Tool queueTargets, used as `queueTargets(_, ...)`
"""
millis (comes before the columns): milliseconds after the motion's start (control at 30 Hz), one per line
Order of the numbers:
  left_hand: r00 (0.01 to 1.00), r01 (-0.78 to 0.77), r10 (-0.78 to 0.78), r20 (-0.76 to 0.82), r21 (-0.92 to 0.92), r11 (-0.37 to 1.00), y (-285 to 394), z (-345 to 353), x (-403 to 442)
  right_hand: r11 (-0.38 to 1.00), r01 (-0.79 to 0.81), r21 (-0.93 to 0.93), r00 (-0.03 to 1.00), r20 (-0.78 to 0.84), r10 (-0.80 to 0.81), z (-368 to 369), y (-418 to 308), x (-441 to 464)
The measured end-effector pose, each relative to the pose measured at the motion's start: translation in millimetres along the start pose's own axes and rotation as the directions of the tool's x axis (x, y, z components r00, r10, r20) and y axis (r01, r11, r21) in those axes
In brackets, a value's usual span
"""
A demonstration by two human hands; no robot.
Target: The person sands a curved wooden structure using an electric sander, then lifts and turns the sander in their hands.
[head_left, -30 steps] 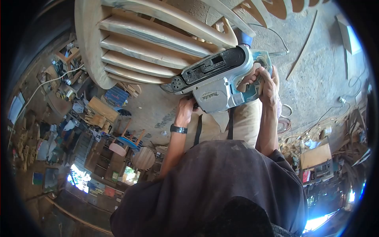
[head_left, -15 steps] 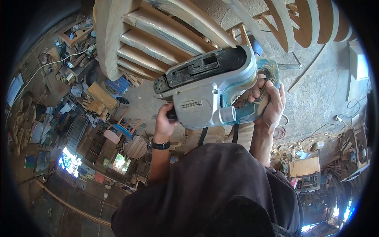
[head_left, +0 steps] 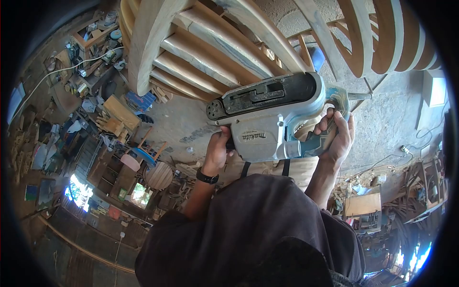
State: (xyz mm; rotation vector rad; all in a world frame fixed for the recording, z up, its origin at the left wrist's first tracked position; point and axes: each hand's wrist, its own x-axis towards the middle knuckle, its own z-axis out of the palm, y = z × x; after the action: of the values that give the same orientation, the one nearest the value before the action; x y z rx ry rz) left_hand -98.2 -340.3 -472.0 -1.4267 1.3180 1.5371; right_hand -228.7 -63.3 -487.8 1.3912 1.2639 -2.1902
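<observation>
The sander (head_left: 267, 112) is near the middle of the view, a bit toward 2 o'clock. Its grey side says "makita"; any smaller writing there is too tiny to read. The left hand (head_left: 219, 152), at the sander's 8 o'clock, has its grip curled around a black knob (head_left: 230, 142), but some fingers hide behind the tool. The right hand (head_left: 338, 136), at its 4 o'clock, has its grip wrapped around the blue-green back handle (head_left: 311, 146). A wooden frame (head_left: 224, 45) with slats is at 11 o'clock. The sander covers some slat ends, so I cannot tell if they touch. Curved wood (head_left: 366, 38) at 2 o'clock is cut off on top. A blue thing (head_left: 317, 58) peeks out behind the wood, hard to make out. The dark shirt (head_left: 282, 210) hides most of the legs.
</observation>
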Motion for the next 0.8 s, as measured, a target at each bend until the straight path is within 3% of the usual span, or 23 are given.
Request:
queueTargets(133,0.999,0.012,-0.014,0.042,0.048,0.999,16.4,-1.9,-5.7,1.000,0.015,0.003,0.999,0.033,-0.015,3.3,-0.5,-2.0)
queueTargets(200,0.998,0.004,-0.006,0.065,0.038,0.999,29.7,-10.5,-12.7,0.992,-0.013,0.127,0.990,0.139,-0.005,15.2,-7.9,-8.9)
queueTargets(300,0.997,-0.027,0.026,0.074,0.008,1.000,56.2,-23.3,-20.6,0.977,0.027,0.212,0.986,0.158,-0.061,51.2,-21.9,-23.9)
queueTargets(367,0.999,-0.028,0.030,0.014,-0.119,0.993,80.9,-18.0,-25.0,0.983,0.074,0.168,0.977,0.185,-0.105,63.4,-27.2,-28.5)
queueTargets(433,1.000,-0.021,0.019,-0.013,-0.189,0.982,104.0,-10.1,-29.1,0.968,0.201,0.149,0.971,0.098,-0.217,76.7,-32.3,-29.3)
queueTargets(500,0.991,0.060,-0.051,0.122,-0.074,0.995,112.2,-9.2,-30.5,0.977,0.161,0.138,0.976,0.127,-0.179,65.1,-37.4,-21.4)
queueTargets(567,0.988,0.060,-0.052,0.143,-0.054,0.997,103.5,-3.9,-28.4,0.969,0.150,0.198,0.984,0.062,-0.165,62.0,-43.9,-19.7)
queueTargets(600,0.985,0.053,-0.047,0.165,-0.033,0.998,98.1,0.6,-23.5,0.979,0.102,0.176,0.984,0.128,-0.126,47.5,-44.7,-15.8)
queueTargets(700,0.986,0.042,-0.041,0.163,-0.005,0.999,77.4,12.4,-17.4,0.970,0.196,0.145,0.978,0.042,-0.204,38.2,-39.2,-8.9)
queueTargets(800,0.983,0.084,-0.080,0.166,-0.016,0.996,77.8,13.5,-17.8,0.969,0.201,0.144,0.975,0.065,-0.212,39.8,-40.5,-9.3)
